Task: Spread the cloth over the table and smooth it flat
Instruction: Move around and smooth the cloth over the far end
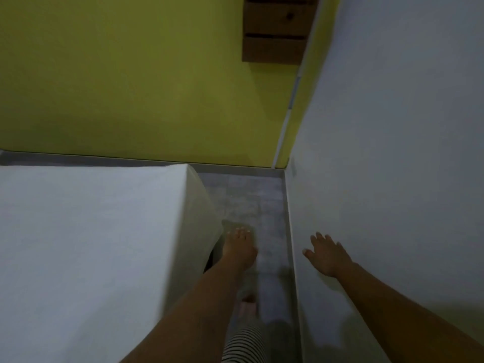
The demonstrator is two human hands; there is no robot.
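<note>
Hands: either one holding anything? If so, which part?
Nothing held. The left hand hangs open beside the cloth's draped corner, not gripping it. The right hand is spread open near the white wall.

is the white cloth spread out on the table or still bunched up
Spread. The white cloth lies smooth across the tabletop and hangs over its right edge; no bunching shows in view. The table's left part is out of frame.

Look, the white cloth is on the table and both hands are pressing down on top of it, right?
Not quite. The head view shows the white cloth on the table, but neither hand is on top of it. The left hand is down beside its hanging edge, and the right hand is open by the wall.
</note>
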